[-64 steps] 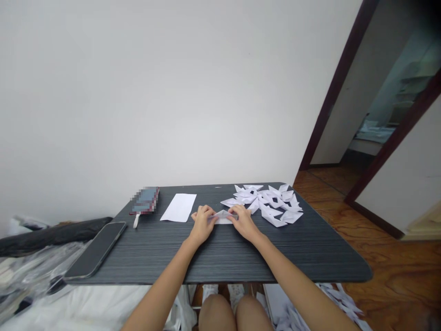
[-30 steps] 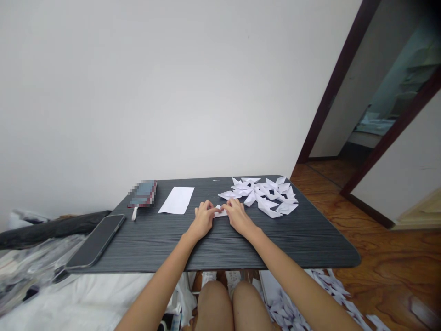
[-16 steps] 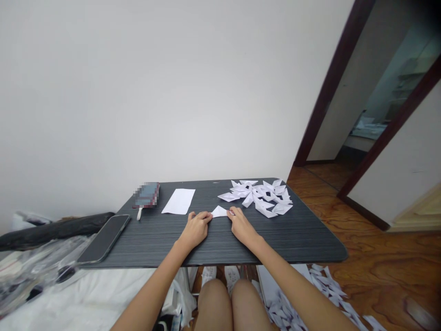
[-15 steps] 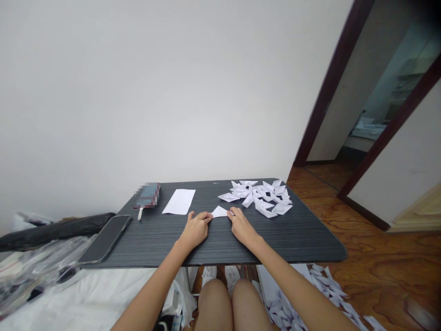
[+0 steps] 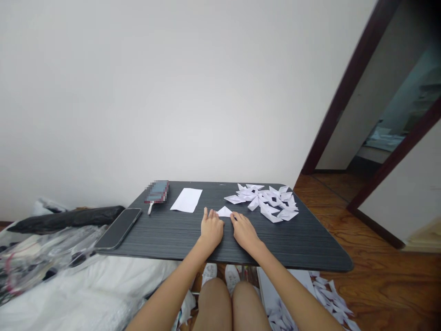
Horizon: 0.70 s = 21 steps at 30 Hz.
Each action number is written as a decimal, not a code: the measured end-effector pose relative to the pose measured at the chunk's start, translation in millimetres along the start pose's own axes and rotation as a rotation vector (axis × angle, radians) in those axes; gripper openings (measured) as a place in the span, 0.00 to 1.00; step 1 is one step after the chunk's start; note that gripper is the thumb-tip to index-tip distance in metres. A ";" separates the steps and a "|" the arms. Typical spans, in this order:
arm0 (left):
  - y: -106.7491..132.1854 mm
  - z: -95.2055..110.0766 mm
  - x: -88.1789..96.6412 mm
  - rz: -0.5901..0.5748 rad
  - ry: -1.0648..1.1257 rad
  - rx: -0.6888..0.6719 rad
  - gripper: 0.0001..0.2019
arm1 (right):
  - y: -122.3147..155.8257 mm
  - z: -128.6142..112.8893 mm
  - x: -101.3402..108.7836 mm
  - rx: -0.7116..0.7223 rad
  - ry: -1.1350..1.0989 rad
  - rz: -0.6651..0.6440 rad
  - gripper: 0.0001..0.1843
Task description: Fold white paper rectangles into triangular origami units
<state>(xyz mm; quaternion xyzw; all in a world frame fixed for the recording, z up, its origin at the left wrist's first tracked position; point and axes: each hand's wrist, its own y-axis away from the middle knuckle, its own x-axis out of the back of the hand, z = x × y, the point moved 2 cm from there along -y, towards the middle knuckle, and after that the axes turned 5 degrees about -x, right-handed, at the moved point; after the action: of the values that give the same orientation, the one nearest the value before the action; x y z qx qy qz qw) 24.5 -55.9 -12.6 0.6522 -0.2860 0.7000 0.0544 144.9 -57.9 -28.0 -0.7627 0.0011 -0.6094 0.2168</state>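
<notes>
A small piece of white folded paper (image 5: 224, 211), triangular with its peak pointing away from me, lies on the dark table in front of me. My left hand (image 5: 212, 228) rests at its left end, fingers stretched forward and somewhat apart, the fingertips by the paper's edge. On the other side my right hand (image 5: 244, 228) lies flat with its fingertips touching the right corner. Neither hand is wrapped round the paper. A cluster of folded paper boats (image 5: 265, 201) sits beyond my right hand, and a flat white sheet (image 5: 186, 200) lies beyond my left.
A black phone (image 5: 119, 228) lies at the left edge of the table (image 5: 155, 239). Behind it is a partly blurred-out object (image 5: 157, 191) with a white stick. More folded papers (image 5: 332, 299) are on the floor at right. Plastic-wrapped items (image 5: 51, 253) lie at left.
My fingers have loosened from the folded paper's ends and straightened out, the left hand turning flatter. The whole view has shifted slightly. The paper remains between my hands.
</notes>
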 end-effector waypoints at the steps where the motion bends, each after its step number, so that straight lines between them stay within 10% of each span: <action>1: 2.2 -4.2 0.9 0.007 0.027 0.016 0.14 | 1.3 1.6 -1.3 -0.018 -0.008 0.007 0.23; 18: 3.5 -47.1 -12.1 -0.010 0.330 0.039 0.19 | -60.9 13.4 -33.8 -0.206 -0.481 0.181 0.11; 21: -13.7 -60.6 -15.8 0.150 0.545 0.088 0.22 | -65.1 16.4 -29.6 -0.133 -0.702 0.243 0.03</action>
<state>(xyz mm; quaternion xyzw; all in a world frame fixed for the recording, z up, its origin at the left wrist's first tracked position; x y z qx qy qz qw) -20.5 -11.3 -22.2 0.4189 -0.2774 0.8632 0.0489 135.5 14.3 -36.6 -0.9317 0.0568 -0.2794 0.2249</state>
